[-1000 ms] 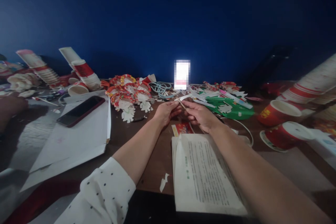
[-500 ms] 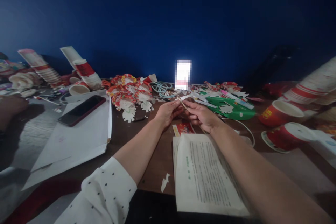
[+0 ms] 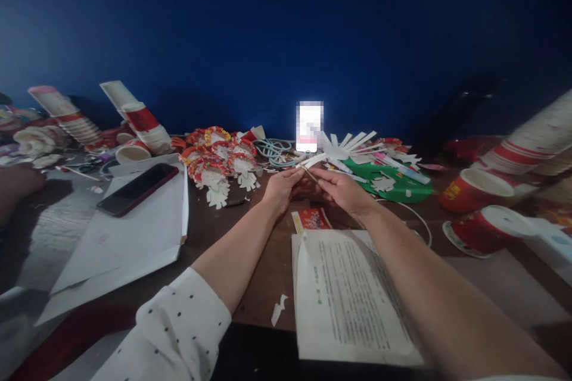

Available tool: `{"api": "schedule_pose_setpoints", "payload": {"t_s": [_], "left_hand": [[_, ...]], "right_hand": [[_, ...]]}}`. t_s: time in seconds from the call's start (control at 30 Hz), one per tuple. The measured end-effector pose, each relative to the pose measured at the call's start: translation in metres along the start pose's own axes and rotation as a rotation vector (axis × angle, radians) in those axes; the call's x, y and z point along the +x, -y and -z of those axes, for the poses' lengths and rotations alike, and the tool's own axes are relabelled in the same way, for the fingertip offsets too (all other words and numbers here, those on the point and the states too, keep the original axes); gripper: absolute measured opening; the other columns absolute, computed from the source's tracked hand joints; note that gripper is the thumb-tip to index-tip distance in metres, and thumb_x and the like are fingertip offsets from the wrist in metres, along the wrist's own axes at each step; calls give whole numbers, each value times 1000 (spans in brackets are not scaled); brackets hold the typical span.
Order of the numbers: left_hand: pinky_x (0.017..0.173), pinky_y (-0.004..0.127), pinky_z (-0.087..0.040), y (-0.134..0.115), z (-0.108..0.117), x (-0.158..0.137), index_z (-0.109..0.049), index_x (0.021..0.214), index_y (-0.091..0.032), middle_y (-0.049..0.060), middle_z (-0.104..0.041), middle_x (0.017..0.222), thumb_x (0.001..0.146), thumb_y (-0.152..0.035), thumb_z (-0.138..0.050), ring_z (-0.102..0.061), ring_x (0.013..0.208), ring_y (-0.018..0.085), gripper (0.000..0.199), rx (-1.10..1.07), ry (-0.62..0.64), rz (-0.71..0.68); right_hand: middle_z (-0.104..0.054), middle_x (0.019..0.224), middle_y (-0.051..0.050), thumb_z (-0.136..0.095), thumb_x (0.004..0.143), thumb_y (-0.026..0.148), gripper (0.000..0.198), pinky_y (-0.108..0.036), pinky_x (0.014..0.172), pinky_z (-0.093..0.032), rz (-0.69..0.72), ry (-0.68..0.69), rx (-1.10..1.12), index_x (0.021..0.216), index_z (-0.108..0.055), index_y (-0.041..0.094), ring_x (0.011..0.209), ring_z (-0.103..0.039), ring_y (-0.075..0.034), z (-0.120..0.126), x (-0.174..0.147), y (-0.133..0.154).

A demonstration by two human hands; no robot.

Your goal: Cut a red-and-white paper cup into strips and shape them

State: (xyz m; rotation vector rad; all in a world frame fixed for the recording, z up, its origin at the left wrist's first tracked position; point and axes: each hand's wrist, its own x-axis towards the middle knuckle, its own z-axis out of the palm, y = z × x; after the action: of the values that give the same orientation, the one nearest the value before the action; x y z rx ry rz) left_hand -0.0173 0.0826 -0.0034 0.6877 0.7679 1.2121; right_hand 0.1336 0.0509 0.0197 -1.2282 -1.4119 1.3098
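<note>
My left hand (image 3: 282, 188) and my right hand (image 3: 340, 189) meet at the middle of the desk, fingers pinched together. Between their fingertips is a white paper piece cut into strips (image 3: 351, 144), its strips fanning out up and to the right. The exact grip of each finger is partly hidden. Just below my hands lies a red printed packet (image 3: 315, 219). Nearer to me, an open-paged book (image 3: 346, 297) rests under my right forearm.
A phone (image 3: 138, 189) lies on white cardboard (image 3: 147, 238) at left. Red-and-white paper crafts (image 3: 223, 161) are heaped behind it. A bright phone (image 3: 308, 125) stands upright at the wall. Green paper (image 3: 393, 184), red cups (image 3: 476, 190) and stacked cups (image 3: 531, 137) are at right. Another person's hand (image 3: 18, 187) is far left.
The white paper strips now show fanned out above my right hand, where before only a small white end showed. My hands stay together in nearly the same place.
</note>
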Motion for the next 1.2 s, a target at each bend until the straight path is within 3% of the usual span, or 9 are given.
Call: {"api": "schedule_pose_setpoints", "payload": {"t_s": [0.33, 0.57, 0.77, 1.2], "left_hand": [[71, 22, -56, -1, 2, -1, -69, 75, -8, 3, -67, 68, 74, -11, -71, -61, 59, 7, 3, -14, 22, 34], [73, 24, -56, 1, -1, 0, -69, 73, -8, 4, -67, 65, 78, -6, -65, -62, 60, 8, 7, -1, -30, 46], [66, 23, -56, 1, 1, 3, -68, 73, -8, 4, -66, 65, 72, -9, -72, -61, 57, 9, 4, 27, -56, 65], [61, 22, -55, -9, -12, -7, -62, 63, -10, 1, -61, 57, 75, -3, -65, -56, 53, 8, 14, 97, -176, 188]], "right_hand": [[-47, 59, 5, -60, 83, 28, 49, -17, 42, -16, -42, 74, 88, 132, -59, 21, 47, -31, -4, 2, -3, -3], [-59, 64, 2, -57, 84, 23, 40, -22, 46, -34, 83, -19, -141, 123, -65, 19, 48, -42, -7, 0, 0, -6], [-67, 72, -1, -50, 84, 12, 41, -26, 50, -43, 182, -103, -284, 123, -61, 18, 47, -52, -10, -1, 3, -12], [-70, 80, -6, -64, 80, 21, 38, -25, 44, -46, -2, -165, -147, 118, -68, 18, 63, -63, -17, -6, 1, -17]]}}
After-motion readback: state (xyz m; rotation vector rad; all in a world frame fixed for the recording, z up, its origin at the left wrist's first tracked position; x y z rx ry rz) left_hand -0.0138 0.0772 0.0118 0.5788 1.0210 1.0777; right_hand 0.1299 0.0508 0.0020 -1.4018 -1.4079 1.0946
